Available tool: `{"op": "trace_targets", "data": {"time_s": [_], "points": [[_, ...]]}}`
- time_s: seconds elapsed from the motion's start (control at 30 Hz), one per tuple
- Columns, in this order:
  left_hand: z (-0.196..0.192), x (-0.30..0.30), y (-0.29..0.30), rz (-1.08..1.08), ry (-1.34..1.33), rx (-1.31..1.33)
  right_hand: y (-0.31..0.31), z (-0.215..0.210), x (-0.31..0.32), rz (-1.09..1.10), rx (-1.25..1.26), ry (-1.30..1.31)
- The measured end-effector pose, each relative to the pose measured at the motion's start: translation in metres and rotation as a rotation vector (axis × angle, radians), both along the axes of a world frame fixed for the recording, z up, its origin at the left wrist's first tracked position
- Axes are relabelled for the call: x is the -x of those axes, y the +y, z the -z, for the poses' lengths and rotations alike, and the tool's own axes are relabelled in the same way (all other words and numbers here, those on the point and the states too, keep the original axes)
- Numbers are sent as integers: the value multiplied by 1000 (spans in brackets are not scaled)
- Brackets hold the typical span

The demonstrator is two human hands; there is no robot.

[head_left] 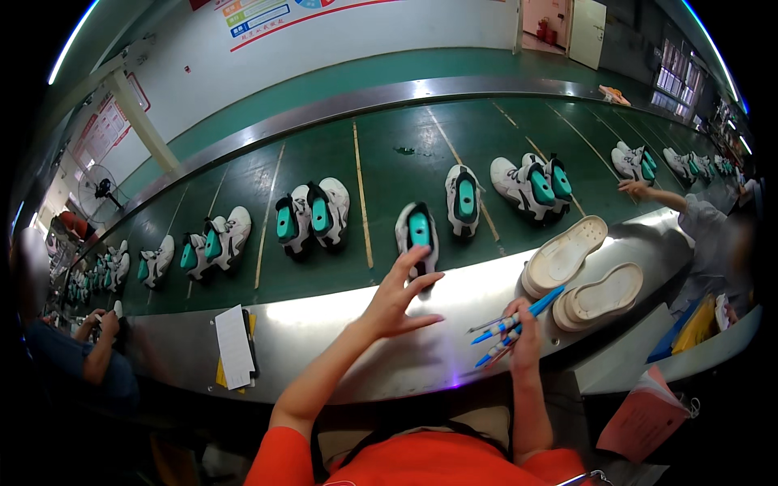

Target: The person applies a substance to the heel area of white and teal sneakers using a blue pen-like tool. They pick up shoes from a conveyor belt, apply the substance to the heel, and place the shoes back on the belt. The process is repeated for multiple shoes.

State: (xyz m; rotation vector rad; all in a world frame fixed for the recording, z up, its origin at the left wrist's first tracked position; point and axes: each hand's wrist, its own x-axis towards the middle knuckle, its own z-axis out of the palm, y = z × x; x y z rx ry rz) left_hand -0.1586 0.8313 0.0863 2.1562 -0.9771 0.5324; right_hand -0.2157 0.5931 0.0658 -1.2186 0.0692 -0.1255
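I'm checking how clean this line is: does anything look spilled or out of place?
Yes: a small, dark, wet-looking patch lies on the green surface, beyond the shoe nearest the left hand. It looks odd against the plain green; I can't confirm it's liquid.

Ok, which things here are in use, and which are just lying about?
Apparently in use:
- blue pen-like tools, held in the right hand
- white shoe with teal insert, at the left hand's fingertips

Seemingly lying about:
- white paper pad
- pink booklet
- cream footwear, role unclear
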Motion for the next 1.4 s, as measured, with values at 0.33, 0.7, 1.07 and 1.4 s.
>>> {"op": "trace_targets", "data": {"time_s": [0.33,0.7,1.07,1.4], "points": [[-110,96,-62,255,-648,623,17,66,1,-154,-143,-17],[-15,-16,42,-452,-256,401,27,54,-2,-135,-276,-12],[119,-151,161,-974,41,584,34,60,-3,-148,-336,6],[19,97,131,-715,823,547,37,64,2,-180,-354,20]]}}
